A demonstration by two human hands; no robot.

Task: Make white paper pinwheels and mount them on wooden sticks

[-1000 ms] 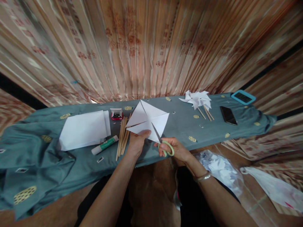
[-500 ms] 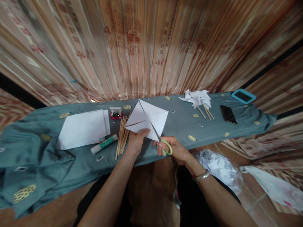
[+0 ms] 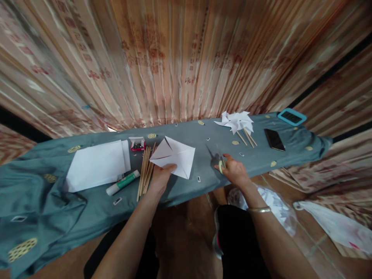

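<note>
White square paper (image 3: pixel 174 157), creased along its diagonals and already slit at the corners, sits near the middle of the bench (image 3: pixel 203 135), which is draped in a grey-blue cloth with gold motifs.

Going from the left: one stack of plain white sheets (image 3: pixel 97 166) lies flat, with one green-and-white glue stick (image 3: pixel 123 183) just beside its near corner. One small red box (image 3: pixel 137 144), open, stands behind a bundle of thin wooden sticks (image 3: pixel 145 168); they overlap too much to count, though there look to be about ten.

The left hand (image 3: pixel 160 179) pinches the creased paper's near edge, thumb on top, its grip closed on the sheet and lifting that edge slightly off the cloth. To my eye a flatter press nearer the centre would keep the cut flaps from bending.

Well apart to the right, the right hand (image 3: pixel 235 173) has the green-handled scissors (image 3: pixel 219 159) in its grip, blades low over the cloth and pointing away. If they are being put down, I'd lay them closed, clear of the paper.

Further right lies a small heap of finished white paper pinwheels (image 3: pixel 236 121) on sticks, at least three sticks showing. Then one black phone (image 3: pixel 274 139), and one teal-framed device (image 3: pixel 291 116) at the far end.
</note>
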